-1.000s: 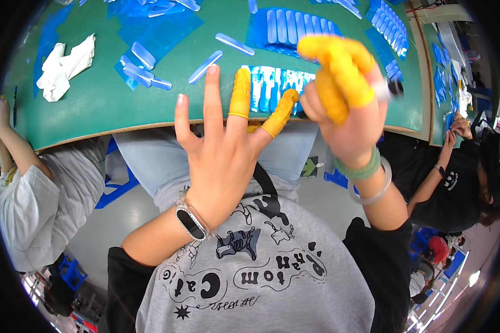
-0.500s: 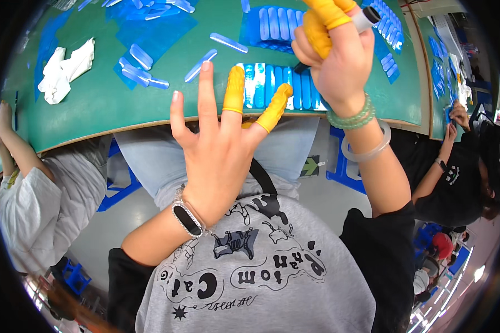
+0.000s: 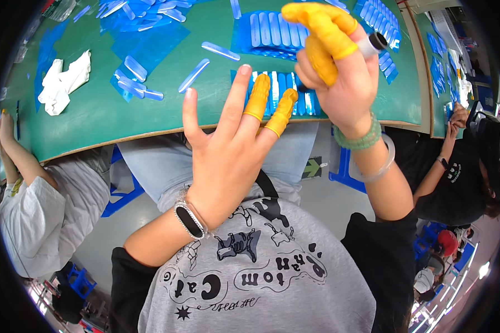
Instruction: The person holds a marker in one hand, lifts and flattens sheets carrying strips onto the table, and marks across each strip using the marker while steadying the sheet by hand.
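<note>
My left hand (image 3: 228,141) lies over a row of blue glossy strips (image 3: 308,104) at the table's front edge. Its fingers are spread, with yellow finger cots on the thumb and index finger touching or just above the strips. Wrapped closed around a thick white pen-like tool (image 3: 368,46) with a black end is my right hand (image 3: 341,83); yellow cots cover several of its fingers. The tool's dark tip (image 3: 302,87) shows beside the palm, close over the row's right part; contact cannot be made out.
Behind the row sits another set of blue strips (image 3: 269,30). Loose strips (image 3: 193,76) and blue film (image 3: 144,47) lie to the left, near a crumpled white cloth (image 3: 64,83). People sit at both sides, one in a grey shirt (image 3: 50,205).
My left hand has moved right, covering more of the strips. My right hand has shifted slightly right and down, still holding the tool. The view itself has shifted a little.
</note>
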Tool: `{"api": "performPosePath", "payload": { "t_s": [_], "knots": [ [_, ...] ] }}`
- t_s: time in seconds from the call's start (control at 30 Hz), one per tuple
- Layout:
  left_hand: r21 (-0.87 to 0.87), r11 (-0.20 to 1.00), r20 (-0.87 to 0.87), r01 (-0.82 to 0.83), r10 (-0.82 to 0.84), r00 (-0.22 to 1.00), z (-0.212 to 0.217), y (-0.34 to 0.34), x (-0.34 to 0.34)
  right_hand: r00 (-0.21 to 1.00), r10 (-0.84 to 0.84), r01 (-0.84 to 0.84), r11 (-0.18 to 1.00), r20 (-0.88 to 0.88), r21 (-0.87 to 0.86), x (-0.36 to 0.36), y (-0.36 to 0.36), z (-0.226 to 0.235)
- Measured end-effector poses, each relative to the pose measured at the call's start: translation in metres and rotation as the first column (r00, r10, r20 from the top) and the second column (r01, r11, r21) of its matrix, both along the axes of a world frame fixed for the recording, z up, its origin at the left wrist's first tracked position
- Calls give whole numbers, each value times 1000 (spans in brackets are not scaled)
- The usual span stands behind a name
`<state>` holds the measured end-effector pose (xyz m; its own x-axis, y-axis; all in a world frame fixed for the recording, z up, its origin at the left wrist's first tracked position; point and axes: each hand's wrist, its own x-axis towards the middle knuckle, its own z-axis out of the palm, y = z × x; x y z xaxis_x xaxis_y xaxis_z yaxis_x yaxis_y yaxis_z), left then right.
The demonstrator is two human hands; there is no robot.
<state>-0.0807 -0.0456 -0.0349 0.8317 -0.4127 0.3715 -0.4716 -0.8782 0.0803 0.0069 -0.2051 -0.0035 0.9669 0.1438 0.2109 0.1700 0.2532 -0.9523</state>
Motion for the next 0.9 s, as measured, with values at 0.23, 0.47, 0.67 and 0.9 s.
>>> {"api": "performPosePath", "payload": {
  "t_s": [0.23,0.47,0.67,0.9],
  "knots": [
    [38,999,-6,1,-1,1000,-6,2,0,997,29,-22,995,70,-97,-28,3,6],
    [35,999,28,23,-24,999,-6,1,3,987,123,-136,982,104,129,12,-7,1],
    [-2,1000,-11,19,-19,1000,-6,3,-1,1000,18,-20,985,12,170,-24,-10,0],
    [3,1000,-44,11,-11,999,-2,-5,1,995,-78,84,991,-63,105,-1,-10,3]
  ]
}}
